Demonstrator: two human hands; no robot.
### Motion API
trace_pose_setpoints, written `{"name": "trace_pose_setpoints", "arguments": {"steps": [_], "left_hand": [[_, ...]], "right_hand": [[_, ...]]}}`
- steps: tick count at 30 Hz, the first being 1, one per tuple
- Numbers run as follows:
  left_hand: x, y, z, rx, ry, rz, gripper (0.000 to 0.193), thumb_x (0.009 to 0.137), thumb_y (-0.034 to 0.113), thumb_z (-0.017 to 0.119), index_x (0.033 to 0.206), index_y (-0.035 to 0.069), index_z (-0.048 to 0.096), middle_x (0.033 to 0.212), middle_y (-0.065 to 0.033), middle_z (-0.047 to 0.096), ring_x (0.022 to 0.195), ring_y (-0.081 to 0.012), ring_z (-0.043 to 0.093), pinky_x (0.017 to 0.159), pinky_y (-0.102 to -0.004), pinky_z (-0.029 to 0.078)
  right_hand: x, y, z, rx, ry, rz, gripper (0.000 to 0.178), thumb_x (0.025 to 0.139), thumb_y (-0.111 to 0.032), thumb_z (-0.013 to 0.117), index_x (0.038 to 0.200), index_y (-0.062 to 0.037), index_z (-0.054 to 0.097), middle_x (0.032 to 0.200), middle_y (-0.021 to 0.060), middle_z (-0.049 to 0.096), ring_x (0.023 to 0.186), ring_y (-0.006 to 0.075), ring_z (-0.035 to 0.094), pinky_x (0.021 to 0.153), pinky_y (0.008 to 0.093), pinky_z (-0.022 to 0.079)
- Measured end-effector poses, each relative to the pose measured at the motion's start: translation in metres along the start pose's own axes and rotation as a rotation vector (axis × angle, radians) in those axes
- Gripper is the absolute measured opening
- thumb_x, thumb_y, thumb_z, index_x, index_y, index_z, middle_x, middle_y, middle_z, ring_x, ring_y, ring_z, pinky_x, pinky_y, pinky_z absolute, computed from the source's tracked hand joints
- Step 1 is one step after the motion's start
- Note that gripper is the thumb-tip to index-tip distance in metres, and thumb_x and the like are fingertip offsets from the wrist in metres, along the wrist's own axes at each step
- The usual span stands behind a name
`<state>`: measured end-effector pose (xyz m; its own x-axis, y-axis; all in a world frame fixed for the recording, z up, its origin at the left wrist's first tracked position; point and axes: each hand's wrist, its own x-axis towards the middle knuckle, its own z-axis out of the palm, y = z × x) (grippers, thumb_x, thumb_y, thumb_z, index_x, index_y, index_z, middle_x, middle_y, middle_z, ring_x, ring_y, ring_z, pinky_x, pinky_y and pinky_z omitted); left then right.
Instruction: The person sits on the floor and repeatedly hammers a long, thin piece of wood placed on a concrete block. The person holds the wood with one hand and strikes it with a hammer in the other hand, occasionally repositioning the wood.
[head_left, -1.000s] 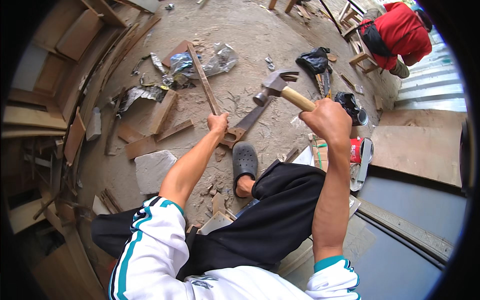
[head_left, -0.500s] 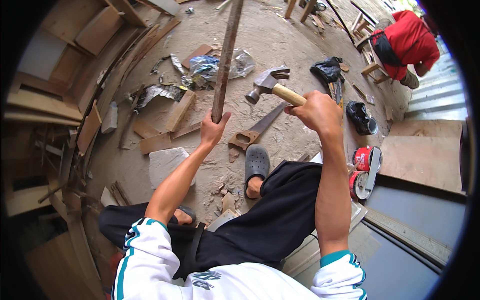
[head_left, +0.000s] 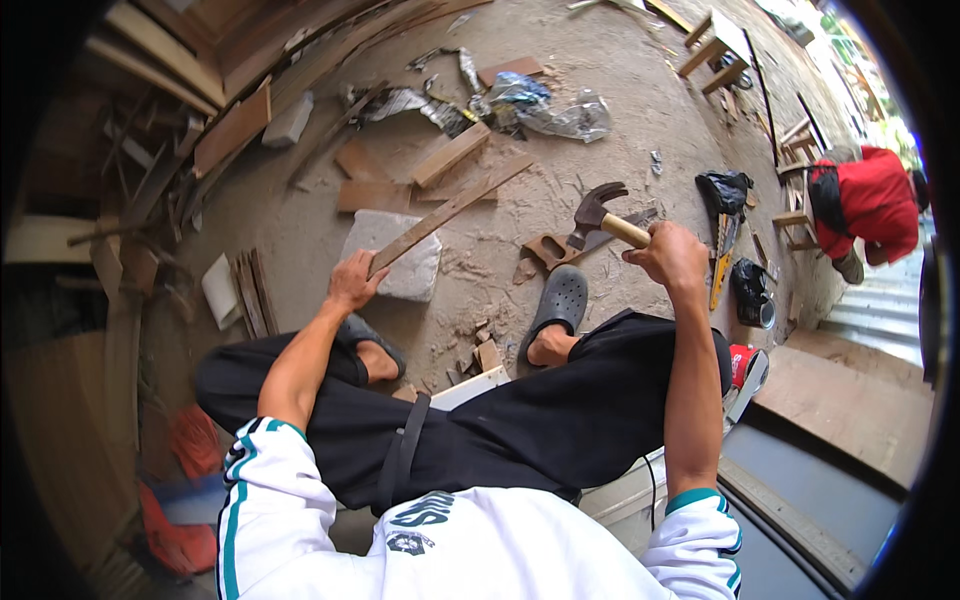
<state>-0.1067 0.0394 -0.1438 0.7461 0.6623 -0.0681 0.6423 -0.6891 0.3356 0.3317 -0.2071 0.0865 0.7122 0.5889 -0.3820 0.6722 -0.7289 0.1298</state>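
Note:
My left hand [head_left: 353, 280] is closed round the near end of a narrow wooden strip [head_left: 452, 213], which slants away to the right over a pale stone block [head_left: 418, 262]. Whether the strip touches the block I cannot tell. In my right hand [head_left: 672, 258] is a claw hammer [head_left: 627, 231], gripped by its wooden handle with the dark metal head pointing left. Below the hammer head, a handsaw [head_left: 547, 251] lies on the ground, its blade partly hidden. My feet in grey clogs [head_left: 562, 299] stand on either side of small wood scraps [head_left: 486, 354].
Wood offcuts [head_left: 452, 154] and crumpled plastic [head_left: 575, 113] lie beyond the block. Boards [head_left: 235, 130] are stacked at left. To the right are black bags [head_left: 725, 190], a yellow-edged saw [head_left: 720, 265] and a red can [head_left: 741, 363]. A person in red [head_left: 875, 200] bends at the far right.
The wooden strip has swung down from nearly upright to a low slant over the block. My left hand moved left and nearer; the hammer moved right and lower. The view has shifted too.

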Motion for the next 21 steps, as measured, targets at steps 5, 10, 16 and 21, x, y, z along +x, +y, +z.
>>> {"name": "trace_pose_setpoints", "arguments": {"steps": [5,10,16,21], "left_hand": [[-0.051,-0.066,0.013,-0.048,-0.175,-0.075,0.048,0.092,0.047,0.060,0.122,0.009,0.059,0.113,-0.0170,0.063,0.102,-0.0408,0.062,0.085,-0.0496,0.051],[-0.044,-0.076,-0.006,-0.030,-0.307,-0.063,0.053,0.093,0.051,0.057,0.121,0.007,0.058,0.106,-0.0222,0.068,0.099,-0.0448,0.063,0.083,-0.0526,0.051],[-0.011,-0.038,-0.068,0.077,-0.495,-0.099,0.053,0.094,0.052,0.056,0.116,0.004,0.053,0.090,-0.0267,0.068,0.090,-0.0481,0.064,0.078,-0.0558,0.050],[-0.015,-0.033,-0.067,0.183,-0.527,-0.067,0.053,0.092,0.054,0.059,0.114,0.005,0.050,0.090,-0.0267,0.069,0.089,-0.0461,0.066,0.078,-0.0544,0.052]], "right_hand": [[0.005,-0.047,0.048,-0.043,-0.191,-0.097,0.052,0.071,-0.052,0.081,0.104,-0.0114,0.076,0.097,0.0131,0.075,0.091,0.0299,0.072,0.080,0.0407,0.056],[0.025,-0.068,0.096,0.007,-0.272,-0.219,0.048,0.076,-0.051,0.076,0.101,-0.0097,0.076,0.090,0.0137,0.074,0.082,0.0282,0.071,0.073,0.0396,0.055],[0.011,-0.113,0.148,0.796,-0.610,-0.084,0.039,0.087,-0.022,0.073,0.115,0.0004,0.058,0.087,0.0096,0.066,0.072,0.0183,0.067,0.056,0.0325,0.054],[-0.001,-0.150,0.198,1.234,-0.732,0.046,0.038,0.088,-0.022,0.070,0.116,0.0015,0.058,0.085,0.0121,0.067,0.065,0.0187,0.065,0.053,0.0348,0.053]]}}
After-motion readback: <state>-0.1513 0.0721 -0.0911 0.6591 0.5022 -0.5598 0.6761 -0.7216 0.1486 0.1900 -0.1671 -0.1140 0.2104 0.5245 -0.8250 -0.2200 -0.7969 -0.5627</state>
